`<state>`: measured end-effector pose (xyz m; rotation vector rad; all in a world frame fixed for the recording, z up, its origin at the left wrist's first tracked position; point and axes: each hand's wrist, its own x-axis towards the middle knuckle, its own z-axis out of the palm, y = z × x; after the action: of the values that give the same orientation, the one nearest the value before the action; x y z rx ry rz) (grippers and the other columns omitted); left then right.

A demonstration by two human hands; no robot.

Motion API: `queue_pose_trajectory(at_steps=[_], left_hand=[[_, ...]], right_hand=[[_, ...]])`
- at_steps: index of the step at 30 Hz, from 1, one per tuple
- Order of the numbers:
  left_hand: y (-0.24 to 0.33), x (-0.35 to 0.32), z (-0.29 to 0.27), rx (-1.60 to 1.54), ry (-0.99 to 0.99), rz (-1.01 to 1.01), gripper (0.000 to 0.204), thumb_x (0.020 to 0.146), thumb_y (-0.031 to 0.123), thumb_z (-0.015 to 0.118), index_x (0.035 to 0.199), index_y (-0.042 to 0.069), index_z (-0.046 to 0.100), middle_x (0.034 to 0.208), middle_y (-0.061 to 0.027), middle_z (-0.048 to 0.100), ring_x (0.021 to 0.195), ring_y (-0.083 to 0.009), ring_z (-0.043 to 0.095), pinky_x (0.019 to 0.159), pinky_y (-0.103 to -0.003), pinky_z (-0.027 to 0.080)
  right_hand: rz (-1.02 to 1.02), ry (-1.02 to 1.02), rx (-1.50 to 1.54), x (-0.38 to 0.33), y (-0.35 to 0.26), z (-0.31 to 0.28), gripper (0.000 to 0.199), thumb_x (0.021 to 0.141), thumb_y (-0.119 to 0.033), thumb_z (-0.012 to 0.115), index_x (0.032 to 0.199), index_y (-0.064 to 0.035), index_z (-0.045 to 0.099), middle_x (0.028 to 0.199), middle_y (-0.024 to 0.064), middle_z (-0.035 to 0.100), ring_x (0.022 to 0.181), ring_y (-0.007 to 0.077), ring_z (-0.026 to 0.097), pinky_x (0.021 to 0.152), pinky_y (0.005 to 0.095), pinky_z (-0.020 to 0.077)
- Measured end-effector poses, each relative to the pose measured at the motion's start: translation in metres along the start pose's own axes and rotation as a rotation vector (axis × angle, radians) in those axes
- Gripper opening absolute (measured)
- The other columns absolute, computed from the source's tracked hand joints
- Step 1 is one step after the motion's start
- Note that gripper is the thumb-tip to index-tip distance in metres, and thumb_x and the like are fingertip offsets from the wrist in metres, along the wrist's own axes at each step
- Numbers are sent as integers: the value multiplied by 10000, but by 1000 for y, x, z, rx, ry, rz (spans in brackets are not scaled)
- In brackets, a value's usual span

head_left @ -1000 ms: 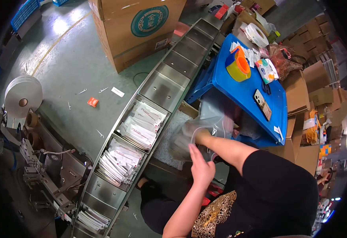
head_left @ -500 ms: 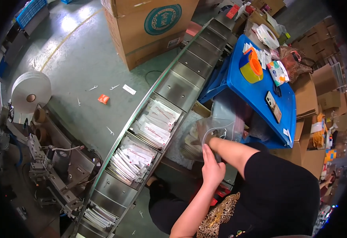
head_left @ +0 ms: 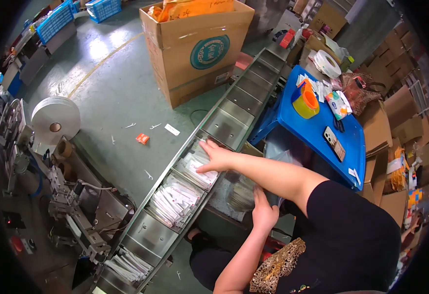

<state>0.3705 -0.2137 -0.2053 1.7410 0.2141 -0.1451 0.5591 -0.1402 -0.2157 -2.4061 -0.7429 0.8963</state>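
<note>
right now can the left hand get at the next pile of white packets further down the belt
Probably yes: the left hand rests on a clear bag beside the belt, and nothing lies between it and that pile of white packets.

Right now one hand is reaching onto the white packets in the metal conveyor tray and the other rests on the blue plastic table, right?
Not quite. In the head view, one hand does reach onto the white packets in the metal conveyor tray, but the other hand rests on a clear plastic bag, not the blue plastic table.

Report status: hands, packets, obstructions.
Right hand flat, open on white sachet stack in steel conveyor tray. Left hand on clear plastic bag. Nothing blocking.
</note>
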Motion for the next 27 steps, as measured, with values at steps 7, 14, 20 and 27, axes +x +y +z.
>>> queue_pose_trajectory(at_steps=[7,14,20,27], left_hand=[[12,0,-12,-81,-84,-149,810,671,15,542,1373,49,140,1407,-218,186,1206,-386,354,891,-393,407],[5,-3,-14,-19,-32,-75,821,679,42,541,1381,59,114,1415,-227,147,1161,-409,388,863,-414,429],[4,-3,-10,-13,-31,-50,773,683,54,544,1358,52,168,1400,-226,178,1140,-408,409,859,-420,429],[-5,1,-8,67,-99,-63,787,695,93,532,1375,41,141,1406,-256,144,1066,-421,473,836,-427,447]], right_hand=[[191,-38,135,27,2,2,1142,564,-563,730,1376,4,160,1342,269,306,1241,337,338,1019,366,295],[126,-376,445,20,-15,8,1104,604,-334,788,1385,3,85,1318,187,376,1174,238,426,968,317,350],[32,-150,573,15,-17,10,1075,609,-299,778,1382,9,97,1258,188,453,1160,244,441,964,304,350],[25,-178,328,11,-36,27,1131,574,-299,794,1374,31,65,1280,234,414,1183,279,422,988,302,324]])
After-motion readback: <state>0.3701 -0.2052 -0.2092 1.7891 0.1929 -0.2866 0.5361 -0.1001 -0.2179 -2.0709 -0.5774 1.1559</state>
